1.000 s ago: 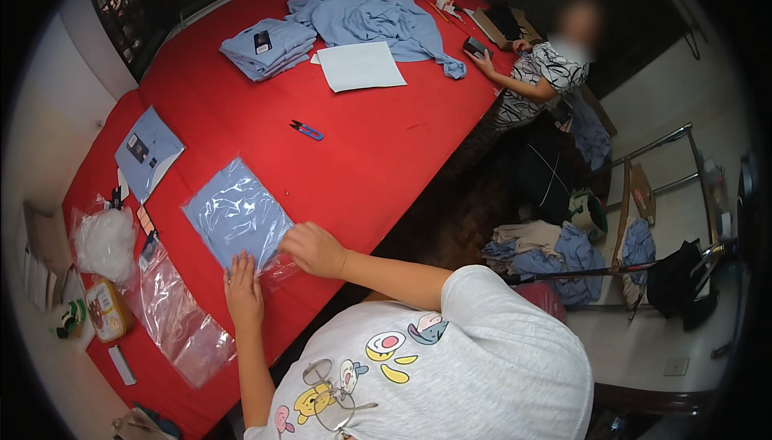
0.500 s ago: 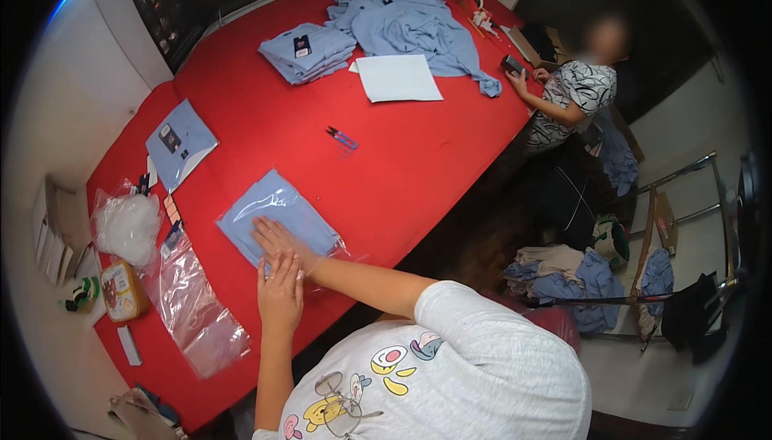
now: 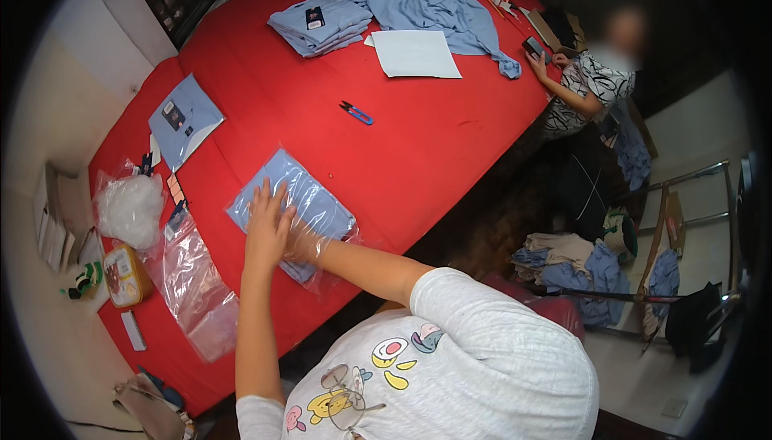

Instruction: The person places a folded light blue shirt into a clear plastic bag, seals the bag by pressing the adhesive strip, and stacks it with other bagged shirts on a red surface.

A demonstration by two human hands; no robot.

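The garment [image 3: 314, 191], blue and folded, is lying in a clear bag [image 3: 334, 223] on the red surface [image 3: 418, 150], right under the left grip [image 3: 268, 227]. The left grip is resting open, back up and fingers spread, over the bag. The right grip [image 3: 302, 241] is reaching in just beside it, at the near part of the bag, its fingers hiding behind the left one; whether they are closing on anything cannot be told. Left of the left grip, flat bags [image 3: 195, 291] are lying near a plastic bundle [image 3: 129, 215] and a yellow box [image 3: 125, 277]. Ahead and to its left, a second garment [image 3: 193, 118] is showing a dark tag [image 3: 172, 114]. Beyond both grips, blue snips [image 3: 356, 113] are lying alone; farther off, a folded stack [image 3: 342, 26], a white sheet [image 3: 418, 55] and a blue heap [image 3: 430, 14] are resting. Far ahead to the right, a co-worker [image 3: 591, 90] is holding a dark device [image 3: 535, 50].
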